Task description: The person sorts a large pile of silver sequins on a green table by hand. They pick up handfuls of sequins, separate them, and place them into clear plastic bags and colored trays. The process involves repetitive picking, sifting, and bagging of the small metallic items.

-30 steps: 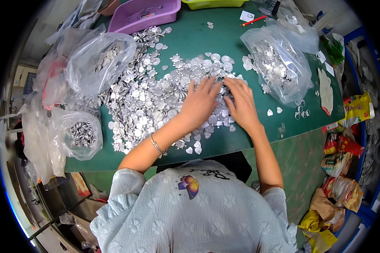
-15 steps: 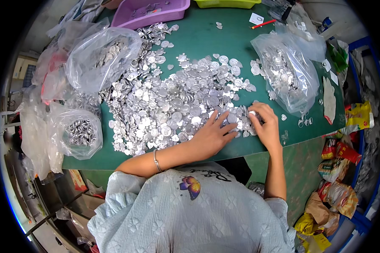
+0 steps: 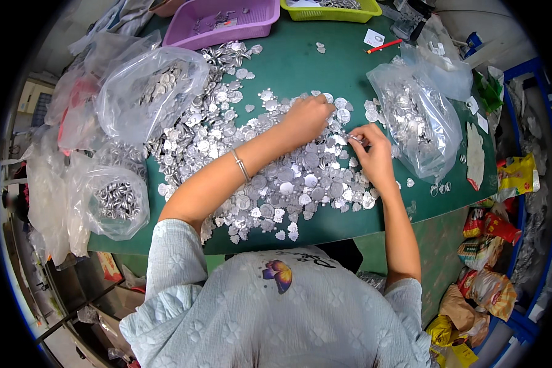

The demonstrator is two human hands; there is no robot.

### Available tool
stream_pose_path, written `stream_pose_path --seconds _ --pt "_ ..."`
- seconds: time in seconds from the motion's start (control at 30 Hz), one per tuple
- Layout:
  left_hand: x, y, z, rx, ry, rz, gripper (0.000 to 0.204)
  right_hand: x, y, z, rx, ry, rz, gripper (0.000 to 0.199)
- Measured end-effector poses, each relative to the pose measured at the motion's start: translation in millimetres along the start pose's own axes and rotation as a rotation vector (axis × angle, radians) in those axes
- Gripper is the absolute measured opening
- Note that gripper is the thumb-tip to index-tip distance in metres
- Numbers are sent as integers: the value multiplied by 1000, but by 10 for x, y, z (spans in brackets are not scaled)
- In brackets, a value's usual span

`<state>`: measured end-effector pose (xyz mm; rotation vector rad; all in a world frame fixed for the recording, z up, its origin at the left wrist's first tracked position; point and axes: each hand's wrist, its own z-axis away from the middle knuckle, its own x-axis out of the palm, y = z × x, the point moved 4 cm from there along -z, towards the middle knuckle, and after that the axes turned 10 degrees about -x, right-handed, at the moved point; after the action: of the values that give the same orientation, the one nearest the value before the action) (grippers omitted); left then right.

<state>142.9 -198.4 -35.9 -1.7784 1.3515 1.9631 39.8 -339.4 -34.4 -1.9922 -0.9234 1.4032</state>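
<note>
A wide pile of small silver metal pieces [image 3: 288, 184], many of them round discs and others with scalloped edges, spreads over the green table [image 3: 288, 55]. My left hand [image 3: 313, 115] is at the far edge of this pile, close to some round discs [image 3: 343, 115]. Its fingers are curled down, and whatever they hold is hidden under them. Over the right part of the pile, my right hand [image 3: 375, 152] pinches a small silver metal piece [image 3: 356, 140] between thumb and fingers.
Clear plastic bags of metal pieces stand at the left [image 3: 150, 92], lower left [image 3: 119, 202] and right [image 3: 411, 110]. A purple basket [image 3: 221, 37] and a yellow-green basket [image 3: 331, 12] sit at the back. A red pen [image 3: 384, 46] and a glove [image 3: 474, 156] lie at the right.
My left hand has moved from the near edge of the pile to its far edge, its spread fingers now curled. My right hand has shifted slightly up and left.
</note>
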Motion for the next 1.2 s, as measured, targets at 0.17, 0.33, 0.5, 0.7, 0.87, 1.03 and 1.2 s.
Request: stream_pose_path --seconds 0.17,0.33,0.5,0.7,0.87,1.03,1.2 --pt "-72 -76 -77 -93 11 194 24 -50 15 -118 460 242 -1213 9" --pt "-140 -294 -111 -290 90 574 14 74 69 -305 397 -94 148 30" --pt "-189 -417 -139 -502 -136 645 18 248 -29 -441 343 -241 465 39" --pt "-115 -63 -50 -180 -90 64 37 -63 241 -310 346 -60 -496 22" --pt "-62 46 -118 -178 -182 -129 35 -168 205 -159 527 196 -1413 10" --pt "55 101 -96 -148 -149 -16 31 -127 153 -168 546 -62 -605 10" --pt "109 -72 -134 -254 -108 430 31 30 -133 -227 100 -302 310 35"
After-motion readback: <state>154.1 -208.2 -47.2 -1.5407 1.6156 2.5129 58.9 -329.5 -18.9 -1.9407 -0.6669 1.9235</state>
